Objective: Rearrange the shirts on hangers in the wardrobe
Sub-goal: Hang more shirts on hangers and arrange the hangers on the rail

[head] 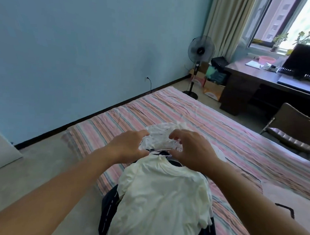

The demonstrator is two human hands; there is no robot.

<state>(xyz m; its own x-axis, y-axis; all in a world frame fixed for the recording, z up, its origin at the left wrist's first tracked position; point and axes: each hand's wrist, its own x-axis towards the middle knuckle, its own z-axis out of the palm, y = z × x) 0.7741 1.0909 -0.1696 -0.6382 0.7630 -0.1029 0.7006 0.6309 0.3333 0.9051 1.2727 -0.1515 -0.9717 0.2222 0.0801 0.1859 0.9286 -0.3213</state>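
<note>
Left hand and right hand both pinching bunched hanger hooks, likely gathering shirts below hands on bed.

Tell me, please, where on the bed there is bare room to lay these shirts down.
The striped bed cover lies bare beyond both hands, toward the fan and desk, and to the right toward the chair. It is crowded near the edge, where the left hand and right hand gather hangers over the cream shirt and dark garment.
</note>
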